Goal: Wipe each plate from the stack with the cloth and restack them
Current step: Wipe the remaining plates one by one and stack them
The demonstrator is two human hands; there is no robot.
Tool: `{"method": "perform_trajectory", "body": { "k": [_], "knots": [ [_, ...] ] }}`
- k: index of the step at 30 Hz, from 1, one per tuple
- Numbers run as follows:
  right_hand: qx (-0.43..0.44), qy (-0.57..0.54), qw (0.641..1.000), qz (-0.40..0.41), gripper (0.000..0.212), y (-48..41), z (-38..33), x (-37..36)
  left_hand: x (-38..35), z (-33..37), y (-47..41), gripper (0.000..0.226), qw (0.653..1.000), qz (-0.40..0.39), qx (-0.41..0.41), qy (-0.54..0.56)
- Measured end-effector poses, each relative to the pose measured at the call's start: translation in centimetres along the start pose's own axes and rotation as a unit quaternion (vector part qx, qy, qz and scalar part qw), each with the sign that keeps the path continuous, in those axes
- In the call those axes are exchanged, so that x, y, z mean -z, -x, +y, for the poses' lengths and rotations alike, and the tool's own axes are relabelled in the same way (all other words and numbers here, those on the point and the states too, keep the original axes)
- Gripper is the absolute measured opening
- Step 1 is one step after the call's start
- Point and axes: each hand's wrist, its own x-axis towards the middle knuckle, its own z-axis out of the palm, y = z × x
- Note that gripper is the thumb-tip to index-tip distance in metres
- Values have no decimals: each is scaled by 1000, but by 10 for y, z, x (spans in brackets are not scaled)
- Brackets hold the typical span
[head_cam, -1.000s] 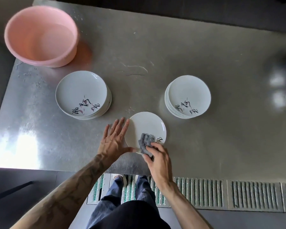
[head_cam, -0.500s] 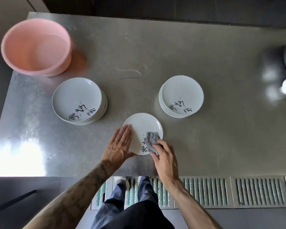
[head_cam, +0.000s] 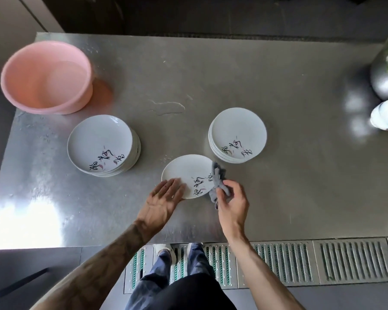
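A single white round plate with black brush lettering (head_cam: pixel 184 168) is lying flat on the brushed stainless-steel counter (head_cam: pixel 289 186), near its front edge and between two stacks of the same plates. The left hand (head_cam: pixel 164 198) is reaching in with its fingers straight and close together, the fingertips touching the plate's near-left rim. The right hand (head_cam: pixel 232 200) is pinching a crumpled grey cloth (head_cam: pixel 218 182) between thumb and curled fingers, and the cloth is pressing against the plate's right rim, partly on the plate and partly hanging over the counter beside it.

The taller stack of white lettered plates (head_cam: pixel 101 139) is sitting to the left of the single plate, well apart from it. The lower stack of white lettered plates (head_cam: pixel 238 128) is sitting just beyond the cloth to the right, near the single plate but not touching it.

A round pink plastic basin (head_cam: pixel 45 77) is standing at the far-left corner of the counter, beyond the taller stack. A thin smear of water (head_cam: pixel 166 107) is glistening on the metal between the basin and the lower stack. At the right edge, a shiny metal bowl with something green in it (head_cam: pixel 383 74) is showing only partly, with a blurred white object (head_cam: pixel 385 117) just in front of it. Below the counter, a slotted metal floor grate (head_cam: pixel 323 260) is running under the person's feet.
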Motion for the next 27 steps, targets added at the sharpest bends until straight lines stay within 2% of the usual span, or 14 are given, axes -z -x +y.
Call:
{"method": "perform_trajectory", "body": {
  "k": [3, 5, 8, 11, 14, 16, 18, 20, 22, 23, 27],
  "knots": [
    [-30, -97, 995, -15, 28, -14, -20, -2, 25, -5, -16, 33, 994, -6, 48, 100],
    [-26, -150, 987, -42, 29, -24, -40, -2, 40, -6, -24, 30, 978, -13, 100, 183],
    [46, -84, 992, -83, 30, -37, -69, -4, 58, -10, -30, 30, 937, 18, 171, 305],
    [179, 30, 976, -119, 33, -36, -96, -7, 73, -9, -27, 35, 865, 26, 233, 443],
    [327, 104, 920, -188, 37, -16, -119, -12, 88, -1, -25, 36, 763, 36, 289, 576],
    [394, 131, 883, -220, 39, -5, -129, -14, 96, 2, -23, 45, 722, 48, 319, 612],
    [388, 139, 888, -204, 37, -12, -140, -11, 103, 3, -22, 44, 683, 50, 324, 653],
    [312, 127, 928, -160, 31, -28, -151, -5, 109, 2, -19, 39, 645, 54, 325, 689],
    [262, 114, 948, -140, 29, -35, -159, -2, 114, 1, -18, 38, 621, 68, 335, 705],
    [274, 123, 943, -145, 29, -30, -164, -5, 115, 0, -18, 36, 613, 74, 338, 710],
    [398, 145, 883, -200, 31, 0, -173, -19, 119, -3, -15, 30, 594, 87, 336, 726]
  ]
}}
